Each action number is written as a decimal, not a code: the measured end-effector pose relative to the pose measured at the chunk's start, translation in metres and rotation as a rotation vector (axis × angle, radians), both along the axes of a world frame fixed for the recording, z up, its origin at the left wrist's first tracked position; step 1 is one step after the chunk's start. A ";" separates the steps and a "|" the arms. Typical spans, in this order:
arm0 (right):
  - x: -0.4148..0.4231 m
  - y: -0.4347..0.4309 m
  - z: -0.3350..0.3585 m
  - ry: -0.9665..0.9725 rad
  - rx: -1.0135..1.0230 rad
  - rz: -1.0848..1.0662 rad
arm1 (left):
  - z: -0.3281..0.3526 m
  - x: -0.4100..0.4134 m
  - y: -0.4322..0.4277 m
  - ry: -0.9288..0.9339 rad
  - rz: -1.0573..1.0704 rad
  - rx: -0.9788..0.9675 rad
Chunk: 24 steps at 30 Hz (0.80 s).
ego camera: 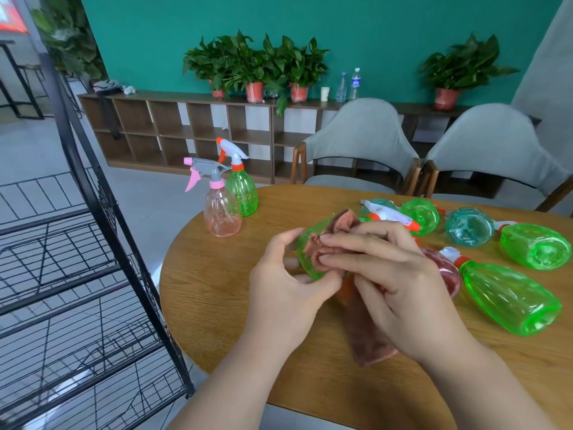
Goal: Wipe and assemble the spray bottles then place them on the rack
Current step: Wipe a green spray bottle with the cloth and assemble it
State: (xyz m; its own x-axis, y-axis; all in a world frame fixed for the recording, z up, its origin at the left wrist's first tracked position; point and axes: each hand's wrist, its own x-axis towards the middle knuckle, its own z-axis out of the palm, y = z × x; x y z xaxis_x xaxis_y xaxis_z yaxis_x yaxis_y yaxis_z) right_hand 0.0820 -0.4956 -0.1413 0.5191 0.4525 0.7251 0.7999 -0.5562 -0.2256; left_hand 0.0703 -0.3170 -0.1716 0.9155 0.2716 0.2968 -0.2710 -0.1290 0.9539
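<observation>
A teal wall closes the room behind our work. Along it runs a low wooden shelf unit carrying potted plants and 2 water bottles. 2 grey chairs are drawn up to the far edge of our round wooden bench.

Filling the left of the frame stands the black wire rack. At the upper left edge of the bench, 2 assembled bottles stand upright, close together: a pink spray bottle in front and a green spray bottle just behind it.

In the centre our left hand curls its fingers and thumb round the base end of the held green bottle, which is turned on its side. A brown cloth is bunched against that bottle and trails down under our hands onto the bench. Our right hand holds the cloth, bent fingers pressing it to the bottle's side; its thumb is hidden.

To the right more bottles lie on their sides:
- a green bottle with a white and orange sprayer
- a teal bottle
- a pink bottle, partly hidden behind our right hand
- a far green bottle
- a near green bottle with an orange collar
</observation>
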 end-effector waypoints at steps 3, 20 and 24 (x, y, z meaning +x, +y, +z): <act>0.003 0.001 -0.002 -0.016 0.045 -0.107 | 0.001 0.001 -0.001 -0.014 -0.012 0.017; -0.009 0.010 -0.015 0.038 0.104 -0.032 | 0.000 0.007 0.007 -0.015 -0.013 0.008; -0.011 0.011 -0.016 0.030 0.070 0.065 | 0.000 0.007 0.012 -0.015 -0.044 -0.007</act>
State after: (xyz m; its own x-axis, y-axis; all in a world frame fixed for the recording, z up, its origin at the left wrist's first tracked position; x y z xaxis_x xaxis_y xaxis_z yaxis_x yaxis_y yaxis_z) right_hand 0.0706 -0.4846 -0.1570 0.5123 0.4347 0.7407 0.8259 -0.4858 -0.2861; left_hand 0.0772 -0.3048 -0.1714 0.9218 0.2335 0.3093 -0.2910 -0.1103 0.9504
